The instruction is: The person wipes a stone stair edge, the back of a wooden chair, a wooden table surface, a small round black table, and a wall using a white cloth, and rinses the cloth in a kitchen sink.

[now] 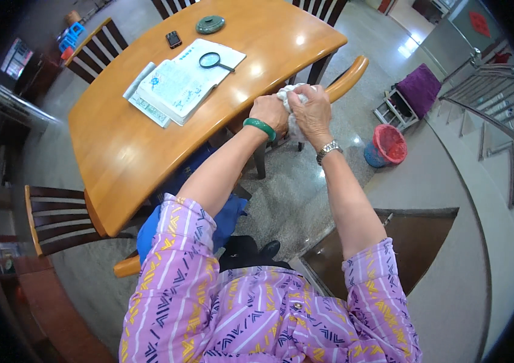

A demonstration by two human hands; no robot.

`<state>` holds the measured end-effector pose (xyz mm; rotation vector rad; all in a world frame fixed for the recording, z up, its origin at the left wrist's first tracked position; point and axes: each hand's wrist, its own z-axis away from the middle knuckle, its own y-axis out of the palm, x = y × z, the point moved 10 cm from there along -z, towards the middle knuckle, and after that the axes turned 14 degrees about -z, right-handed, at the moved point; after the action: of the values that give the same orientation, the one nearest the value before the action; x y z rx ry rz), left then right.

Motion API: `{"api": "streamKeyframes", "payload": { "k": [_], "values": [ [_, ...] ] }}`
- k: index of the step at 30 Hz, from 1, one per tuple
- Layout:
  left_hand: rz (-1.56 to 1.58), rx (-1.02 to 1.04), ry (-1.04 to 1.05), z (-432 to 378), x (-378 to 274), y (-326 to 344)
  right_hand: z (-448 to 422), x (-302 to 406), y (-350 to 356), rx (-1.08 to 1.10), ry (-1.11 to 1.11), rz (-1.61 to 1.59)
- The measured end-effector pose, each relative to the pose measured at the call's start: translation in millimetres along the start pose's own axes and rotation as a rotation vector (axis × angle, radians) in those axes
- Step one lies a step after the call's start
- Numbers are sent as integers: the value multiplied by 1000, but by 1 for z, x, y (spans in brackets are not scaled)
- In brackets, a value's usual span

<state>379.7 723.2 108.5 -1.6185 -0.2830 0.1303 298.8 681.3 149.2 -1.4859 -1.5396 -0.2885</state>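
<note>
Both hands meet in front of me, just beyond the near edge of the wooden table [143, 154]. A white cloth [288, 96] is bunched between them, and its loose part hangs below. My left hand [269, 110], with a green bangle at the wrist, is closed on the cloth's left side. My right hand [312, 113], with a metal watch at the wrist, pinches the cloth from the right. Some of the cloth is hidden behind the fingers. Right behind my right hand is the curved wooden top rail of a chair [350, 79].
An open book [180, 86] with a magnifying glass [210, 60] lies on the table, near a small dark device [173, 40] and a green lidded dish [210, 24]. Slatted chairs [59, 218] surround it. A red-and-blue bin [385, 146] and a purple-covered item [419, 90] stand right, by stairs.
</note>
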Motion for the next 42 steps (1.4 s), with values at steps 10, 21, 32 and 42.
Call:
{"api": "streamKeyframes", "payload": {
  "k": [10,21,32,42],
  "values": [
    [71,177,-22,-2,0,-3,-74,-39,-4,141,-241,418],
    [43,72,-50,4,-6,-11,-169,-126,-36,164,-214,536],
    [147,128,-102,-10,-9,-21,-226,-222,-73,197,47,289],
    [230,32,-732,1,43,-18,-223,-211,-35,646,50,-5]
  ]
}}
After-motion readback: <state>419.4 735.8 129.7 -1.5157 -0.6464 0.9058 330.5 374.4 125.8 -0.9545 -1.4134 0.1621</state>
